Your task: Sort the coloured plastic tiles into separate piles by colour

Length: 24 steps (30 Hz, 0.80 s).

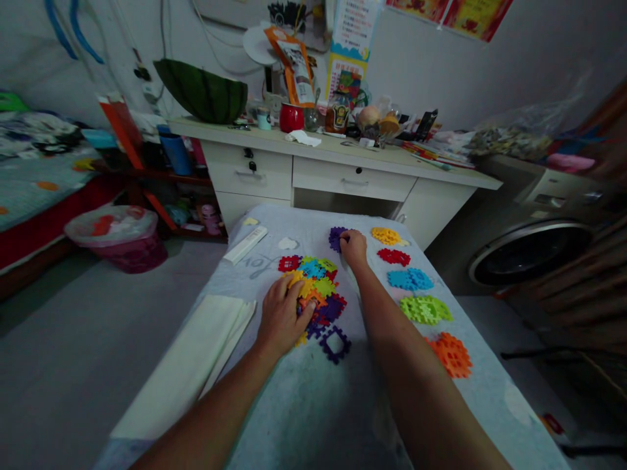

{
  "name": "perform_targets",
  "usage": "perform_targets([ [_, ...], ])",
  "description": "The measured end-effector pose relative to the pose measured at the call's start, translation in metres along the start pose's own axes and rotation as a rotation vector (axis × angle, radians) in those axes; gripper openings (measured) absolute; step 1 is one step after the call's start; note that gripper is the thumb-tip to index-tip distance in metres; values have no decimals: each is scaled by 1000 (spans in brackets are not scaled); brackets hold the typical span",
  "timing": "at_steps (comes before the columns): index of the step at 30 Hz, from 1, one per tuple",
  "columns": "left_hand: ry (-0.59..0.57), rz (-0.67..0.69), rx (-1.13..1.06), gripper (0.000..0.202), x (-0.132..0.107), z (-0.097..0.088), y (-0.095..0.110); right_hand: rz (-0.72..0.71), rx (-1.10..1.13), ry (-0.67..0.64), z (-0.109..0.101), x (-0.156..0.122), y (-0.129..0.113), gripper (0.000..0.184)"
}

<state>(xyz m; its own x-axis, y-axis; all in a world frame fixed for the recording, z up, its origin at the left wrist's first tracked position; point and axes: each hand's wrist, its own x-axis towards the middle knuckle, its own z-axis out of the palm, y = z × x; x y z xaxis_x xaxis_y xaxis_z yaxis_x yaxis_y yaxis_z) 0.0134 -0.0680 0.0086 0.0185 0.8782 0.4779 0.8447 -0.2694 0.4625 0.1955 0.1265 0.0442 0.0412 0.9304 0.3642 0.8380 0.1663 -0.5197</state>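
Observation:
My right hand (353, 248) is at the far part of the cloth-covered table, its fingers closed on a purple toothed plastic piece (336, 239). My left hand (284, 313) rests on a mixed pile of toothed plastic pieces (323, 285), thumb and fingers apart, touching yellow and orange ones. A purple square frame piece (335, 344) lies at the near edge of the pile. Along the right side, pieces are grouped by colour: yellow (386, 235), red (394, 256), blue (410, 279), green (425, 309) and orange (451, 355), the last partly behind my right forearm.
On the table's left lie a white box (245, 245) and a folded white cloth (186, 359). Behind stands a white desk (343, 179) with a cut watermelon (203, 91) and jars. A washing machine (519, 222) is at the right, a pink bin (122, 245) at the left.

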Motion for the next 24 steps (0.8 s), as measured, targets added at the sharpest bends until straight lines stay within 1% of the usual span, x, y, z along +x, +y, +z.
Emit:
perform_targets([
  [2,3,-6,-8,37,0,0,0,-45,37,-30,-7,-5,-4,22],
  [3,4,-9,-11,37,0,0,1,-77,60,-70,-11,-8,-5,21],
  [4,3,-11,-12,38,0,0,1,-111,82,-131,-16,-10,-7,19],
  [7,-1,-10,-10,38,0,0,1,-218,97,-378,-29,-19,-13,17],
  [9,-5,-7,-8,38,0,0,0,-270,55,-513,-35,-25,-18,21],
  [10,-6,-8,-8,38,0,0,0,-282,23,-554,-38,-27,-20,25],
  [13,-5,-17,-23,39,0,0,0,-273,-85,-598,-40,-33,-26,39],
  [15,-3,-21,-36,38,0,0,0,-249,-153,-607,-39,-36,-29,43],
  [20,-8,-24,-35,39,0,-1,0,-226,-223,-623,-33,-38,-27,33],
  [24,-16,-17,-18,39,1,-1,1,-230,-200,-620,-32,-38,-24,32],
])
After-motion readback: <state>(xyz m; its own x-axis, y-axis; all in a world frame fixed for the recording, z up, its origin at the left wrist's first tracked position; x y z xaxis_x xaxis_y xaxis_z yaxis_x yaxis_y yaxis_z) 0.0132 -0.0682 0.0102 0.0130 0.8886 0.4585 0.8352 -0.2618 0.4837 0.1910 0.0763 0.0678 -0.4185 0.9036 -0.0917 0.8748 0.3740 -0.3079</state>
